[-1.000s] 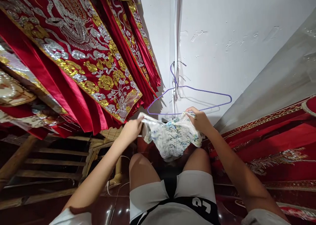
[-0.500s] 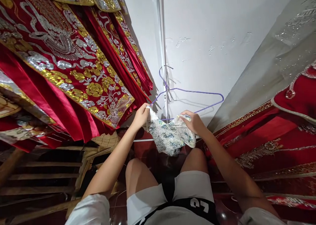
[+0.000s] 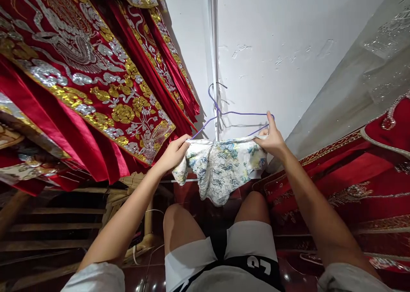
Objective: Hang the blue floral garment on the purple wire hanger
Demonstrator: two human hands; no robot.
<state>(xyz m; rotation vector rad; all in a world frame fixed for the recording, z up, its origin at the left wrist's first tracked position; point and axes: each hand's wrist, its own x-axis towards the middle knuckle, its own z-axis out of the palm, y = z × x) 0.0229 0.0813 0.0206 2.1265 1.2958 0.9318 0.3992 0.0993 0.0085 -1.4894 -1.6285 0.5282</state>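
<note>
A white smocked top (image 3: 221, 168) with a blue and yellow floral print hangs between my hands, its upper edge pulled out sideways. At its left corner, my left hand (image 3: 175, 151) is closed on the fabric, where the purple wire hanger (image 3: 241, 113) runs in. My right hand (image 3: 272, 138) pinches the top's right edge; its raised thumb presses the hanger's right end. The hanger's hook rises in front of the white wall, beside a pale vertical pole. Part of the hanger's lower bar is hidden behind the top.
Red garments with gold and silver embroidery (image 3: 121, 99) hang close on the left. On the right are a sheer sequined whitish cloth (image 3: 349, 69) and red beaded garments (image 3: 346, 172). A slatted wooden rack or seat (image 3: 57, 228) stands low at the left, above dark red floor tiles.
My hands have moved apart, stretching the top's upper edge wider. My right hand has shifted right and up to the hanger's right end, which was free before.
</note>
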